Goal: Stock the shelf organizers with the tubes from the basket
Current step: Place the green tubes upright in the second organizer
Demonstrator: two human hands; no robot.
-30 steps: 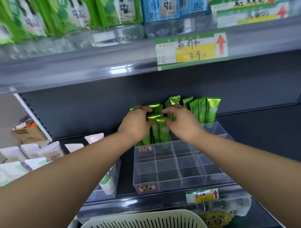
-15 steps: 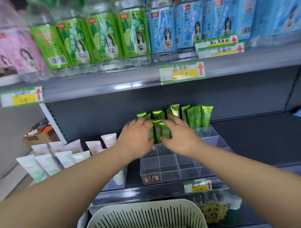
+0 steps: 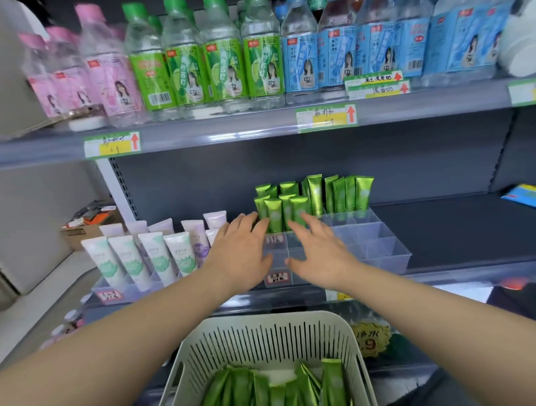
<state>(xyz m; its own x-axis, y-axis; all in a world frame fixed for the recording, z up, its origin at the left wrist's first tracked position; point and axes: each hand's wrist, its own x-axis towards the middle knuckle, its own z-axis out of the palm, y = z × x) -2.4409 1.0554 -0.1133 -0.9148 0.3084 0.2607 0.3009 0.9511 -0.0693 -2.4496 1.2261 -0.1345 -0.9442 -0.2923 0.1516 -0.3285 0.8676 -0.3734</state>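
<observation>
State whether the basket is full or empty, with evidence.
Partly full: green tubes lie across the bottom of the basket, its slotted walls bare above them.

Green tubes (image 3: 316,198), centre of frame: foil-like skin, glossy, with a metallic sheen. Loose tubes (image 3: 276,395) at bottom centre have the same gloss.
Basket (image 3: 265,339) around them: off-white plastic, matt, with slotted walls.
Organizer (image 3: 380,244) under the standing tubes: clear hard plastic, smooth, faintly cloudy.
Pale tubes (image 3: 126,259), centre left: plastic, satin finish.
Bottles (image 3: 225,52) along the top: clear plastic with glossy printed wraps.
Shelf edge (image 3: 228,134): grey, smooth, streaked with highlights.
Back panel (image 3: 289,159): dark grey, matt.
Price tags (image 3: 326,117): paper.
Box (image 3: 85,232), far left: brown cardboard, dull.
</observation>
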